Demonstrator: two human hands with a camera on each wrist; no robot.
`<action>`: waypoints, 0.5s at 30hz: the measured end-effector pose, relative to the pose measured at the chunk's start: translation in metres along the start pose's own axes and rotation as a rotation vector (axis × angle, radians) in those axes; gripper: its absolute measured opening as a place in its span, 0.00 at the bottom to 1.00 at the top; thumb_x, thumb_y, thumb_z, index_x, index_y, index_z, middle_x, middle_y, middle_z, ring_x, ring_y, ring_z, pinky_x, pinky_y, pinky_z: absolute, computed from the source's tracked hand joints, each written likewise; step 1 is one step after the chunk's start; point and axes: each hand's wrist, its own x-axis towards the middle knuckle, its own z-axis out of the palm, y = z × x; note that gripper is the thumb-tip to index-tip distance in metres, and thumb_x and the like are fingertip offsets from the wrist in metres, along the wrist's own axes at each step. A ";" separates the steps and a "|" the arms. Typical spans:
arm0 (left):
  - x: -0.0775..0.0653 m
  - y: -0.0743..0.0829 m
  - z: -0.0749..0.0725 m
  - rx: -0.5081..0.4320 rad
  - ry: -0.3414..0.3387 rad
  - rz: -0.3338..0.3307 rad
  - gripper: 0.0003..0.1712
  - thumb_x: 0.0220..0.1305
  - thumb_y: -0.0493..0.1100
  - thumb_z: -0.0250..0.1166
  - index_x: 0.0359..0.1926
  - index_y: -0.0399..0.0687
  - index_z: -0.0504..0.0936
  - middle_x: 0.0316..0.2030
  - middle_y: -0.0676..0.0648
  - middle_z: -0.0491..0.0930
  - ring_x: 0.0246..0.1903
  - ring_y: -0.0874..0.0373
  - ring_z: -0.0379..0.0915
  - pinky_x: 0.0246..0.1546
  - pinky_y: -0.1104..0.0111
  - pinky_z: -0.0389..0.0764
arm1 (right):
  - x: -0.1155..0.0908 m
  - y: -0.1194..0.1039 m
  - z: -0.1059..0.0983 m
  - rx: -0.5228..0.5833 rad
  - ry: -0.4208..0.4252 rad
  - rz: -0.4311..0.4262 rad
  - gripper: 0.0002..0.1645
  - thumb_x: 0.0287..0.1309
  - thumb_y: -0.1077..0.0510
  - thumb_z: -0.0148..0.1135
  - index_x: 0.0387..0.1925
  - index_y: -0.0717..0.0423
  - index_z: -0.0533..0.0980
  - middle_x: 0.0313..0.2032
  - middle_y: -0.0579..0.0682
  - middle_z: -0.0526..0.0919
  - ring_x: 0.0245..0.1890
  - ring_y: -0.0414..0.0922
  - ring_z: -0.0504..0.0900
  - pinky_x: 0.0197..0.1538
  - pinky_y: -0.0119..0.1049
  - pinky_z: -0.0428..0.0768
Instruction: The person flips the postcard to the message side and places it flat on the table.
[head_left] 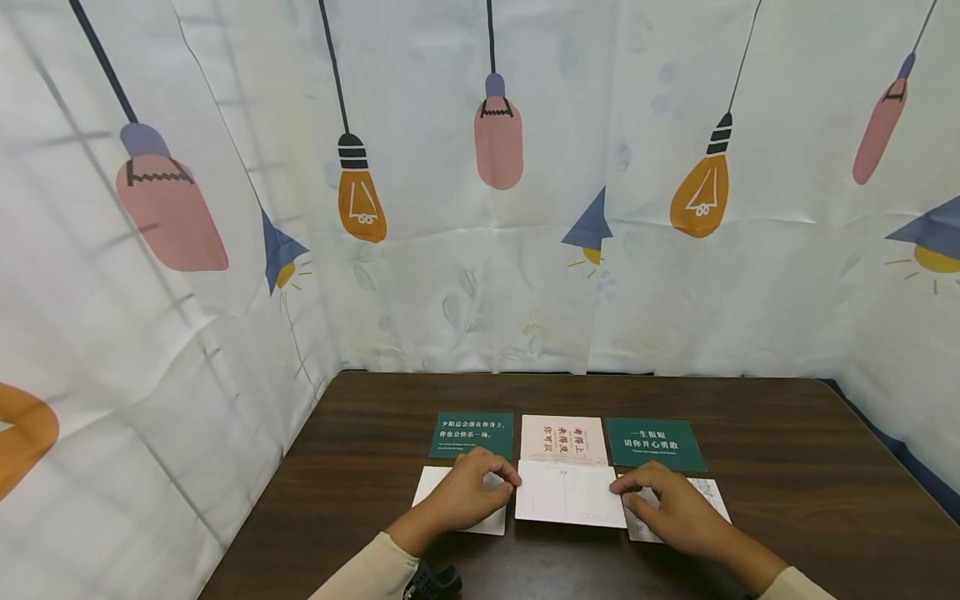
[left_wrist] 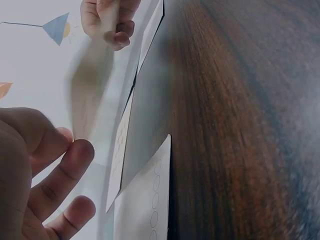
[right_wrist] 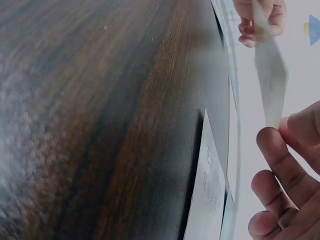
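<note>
Both hands hold a white postcard by its opposite short edges, raised off the table. My left hand pinches its left edge between thumb and forefinger, and the right hand pinches the right edge. Seen from the left wrist, the postcard is nearly edge-on and blurred. Under the left hand lies a white card, partly covered. Another white card with faint writing lies beneath the right hand. Behind the held postcard is a pale card with red characters.
Two green cards with white text lie in the back row, one at left and one at right. Everything rests on a dark wooden table. A white curtain printed with lamps hangs behind and beside it.
</note>
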 end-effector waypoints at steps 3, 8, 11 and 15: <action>0.000 0.000 0.001 0.002 -0.004 -0.010 0.06 0.71 0.44 0.65 0.39 0.61 0.88 0.39 0.62 0.83 0.45 0.63 0.69 0.55 0.49 0.62 | 0.000 0.000 0.000 -0.004 0.001 0.000 0.08 0.67 0.55 0.68 0.45 0.38 0.85 0.44 0.35 0.80 0.44 0.35 0.76 0.42 0.39 0.77; 0.000 0.000 0.003 0.008 -0.006 -0.001 0.03 0.69 0.46 0.68 0.40 0.61 0.88 0.37 0.68 0.81 0.44 0.63 0.69 0.53 0.52 0.60 | 0.000 0.000 0.001 -0.002 -0.014 -0.008 0.06 0.68 0.49 0.67 0.45 0.39 0.85 0.43 0.35 0.80 0.43 0.36 0.77 0.43 0.39 0.78; 0.000 0.000 0.004 0.010 -0.009 0.003 0.03 0.67 0.46 0.70 0.39 0.61 0.89 0.36 0.69 0.81 0.44 0.61 0.69 0.50 0.54 0.58 | 0.000 0.000 0.001 -0.008 -0.030 -0.004 0.08 0.67 0.47 0.67 0.45 0.40 0.85 0.42 0.34 0.79 0.43 0.36 0.78 0.44 0.40 0.79; 0.000 0.001 0.004 0.022 -0.012 -0.011 0.03 0.66 0.46 0.72 0.40 0.61 0.90 0.35 0.69 0.79 0.44 0.61 0.68 0.47 0.56 0.58 | 0.002 0.000 0.003 -0.028 -0.029 -0.006 0.07 0.65 0.47 0.70 0.43 0.41 0.85 0.39 0.31 0.78 0.41 0.35 0.76 0.45 0.40 0.79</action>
